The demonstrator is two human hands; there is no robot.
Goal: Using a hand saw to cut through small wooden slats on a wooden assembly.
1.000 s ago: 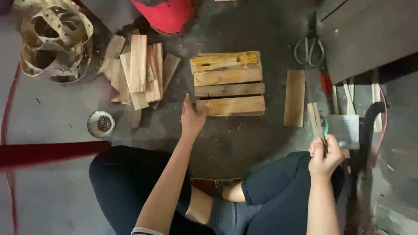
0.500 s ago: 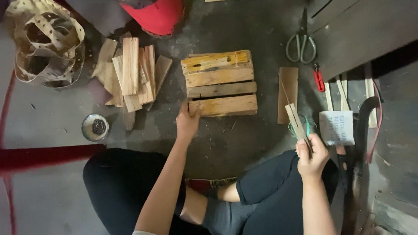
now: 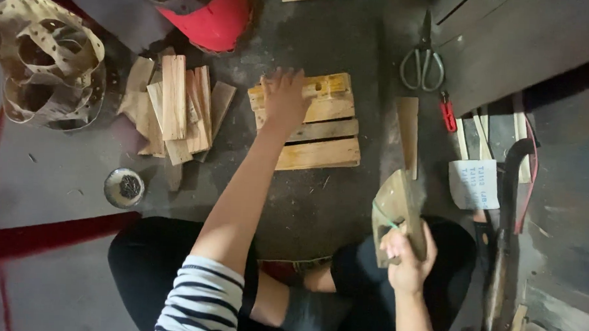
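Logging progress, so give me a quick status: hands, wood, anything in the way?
Left hand flat on slatted pale wooden panel. Right hand grips flat wooden piece with green band. Loose wooden offcuts pile beside panel; nothing between them.

You have four wooden slats [image 3: 322, 130] laid side by side in one flat panel, and your left hand [image 3: 284, 96] rests on that panel. Left of the panel lies one loose heap of wood offcuts [image 3: 175, 112], too overlapped to count piece by piece. Right of the panel lies one single slat [image 3: 408, 133], and beyond it one pair of scissors [image 3: 423, 59] and one small red tool [image 3: 447, 115]. Below the heap sits one small round dish [image 3: 124, 187]. Your right hand [image 3: 407, 257] holds one bundle of wood pieces [image 3: 397, 215].
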